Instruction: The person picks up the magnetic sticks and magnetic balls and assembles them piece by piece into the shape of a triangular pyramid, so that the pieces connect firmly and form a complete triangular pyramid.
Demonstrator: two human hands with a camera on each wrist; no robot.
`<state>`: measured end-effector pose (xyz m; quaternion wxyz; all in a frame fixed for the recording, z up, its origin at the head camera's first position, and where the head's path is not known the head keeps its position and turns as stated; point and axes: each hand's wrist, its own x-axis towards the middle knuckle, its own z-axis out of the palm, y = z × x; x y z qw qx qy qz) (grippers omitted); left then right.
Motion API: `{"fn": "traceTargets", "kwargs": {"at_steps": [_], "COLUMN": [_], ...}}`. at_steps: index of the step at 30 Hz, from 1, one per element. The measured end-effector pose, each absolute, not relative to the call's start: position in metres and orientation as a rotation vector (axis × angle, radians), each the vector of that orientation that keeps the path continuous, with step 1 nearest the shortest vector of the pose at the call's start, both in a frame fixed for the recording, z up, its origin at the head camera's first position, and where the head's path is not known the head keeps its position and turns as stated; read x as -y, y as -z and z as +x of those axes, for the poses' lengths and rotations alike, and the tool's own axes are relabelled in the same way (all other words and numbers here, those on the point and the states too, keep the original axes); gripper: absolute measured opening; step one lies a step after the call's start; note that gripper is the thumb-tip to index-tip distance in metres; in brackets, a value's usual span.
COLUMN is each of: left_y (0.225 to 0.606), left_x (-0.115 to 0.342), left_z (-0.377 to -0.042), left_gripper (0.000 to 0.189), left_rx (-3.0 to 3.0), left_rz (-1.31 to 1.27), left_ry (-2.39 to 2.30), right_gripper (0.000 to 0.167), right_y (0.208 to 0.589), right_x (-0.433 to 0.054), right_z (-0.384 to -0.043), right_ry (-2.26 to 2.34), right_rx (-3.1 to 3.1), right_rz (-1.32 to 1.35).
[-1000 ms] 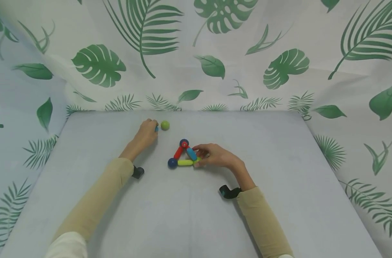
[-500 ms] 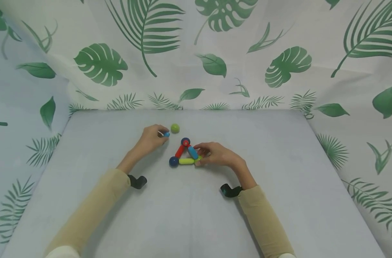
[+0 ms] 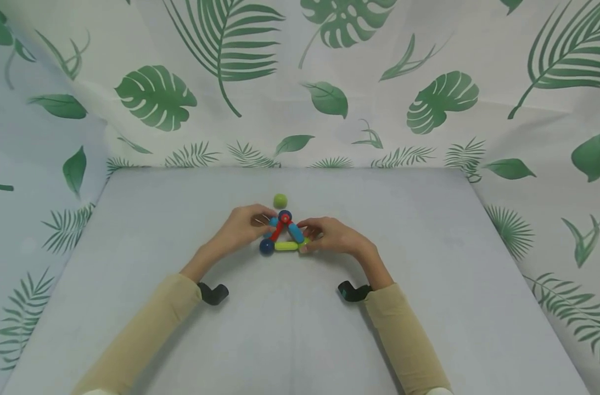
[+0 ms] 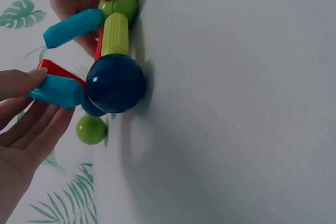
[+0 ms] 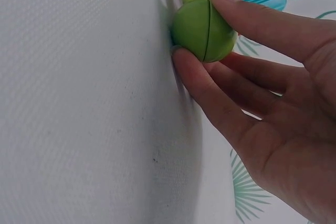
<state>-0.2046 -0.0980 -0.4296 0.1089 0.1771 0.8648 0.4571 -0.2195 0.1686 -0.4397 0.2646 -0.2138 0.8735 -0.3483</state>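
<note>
My left hand (image 3: 245,226) pinches a blue magnetic rod (image 4: 56,91) between thumb and fingers. One end of that rod is close to a dark blue ball (image 4: 115,83); whether they touch I cannot tell. With thumb and fingers my right hand (image 3: 335,237) holds a green ball (image 5: 203,30) at the right corner of a triangular rod-and-ball build. A yellow-green rod (image 3: 286,246) joins these two balls. From the dark blue ball a red rod (image 4: 59,70) slants upward, and a second blue rod (image 4: 73,28) slants from the green ball. Another dark blue ball (image 3: 285,213) is at the back.
A loose green ball (image 3: 280,201) lies just behind the build. The pale table (image 3: 292,329) stretches toward me and to both sides. Leaf-printed cloth (image 3: 260,109) stands along its back and sides. Each wrist wears a black camera mount (image 3: 214,294).
The left hand has brought the blue rod right and nearer to the build's left side. The loose green ball has shifted right along the back. The right hand keeps its hold.
</note>
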Motion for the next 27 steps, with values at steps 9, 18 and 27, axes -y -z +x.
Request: {"fn": "traceTargets", "kwargs": {"at_steps": [9,18,27], "left_y": [0.4339,0.4332,0.4298], "left_x": [0.0955,0.0927,0.0982], "left_z": [-0.1987,-0.1975,-0.2009], "left_gripper": [0.032,0.032,0.025], "left_rx": [-2.526,-2.530,-2.583], "left_rz": [0.585,0.642,0.655], "left_ry": [-1.355,-1.327,-1.367], "right_gripper": [0.064,0.064,0.064], "right_y": [0.4404,0.4407,0.4415], "right_x": [-0.1687,-0.1699,-0.1702], "right_z": [-0.2206,-0.2202,-0.2208], "right_ry": [0.950,0.949,0.948], "right_rx": [-2.354,-2.352,-2.350], "right_rz": [-0.614,-0.617,-0.613]}}
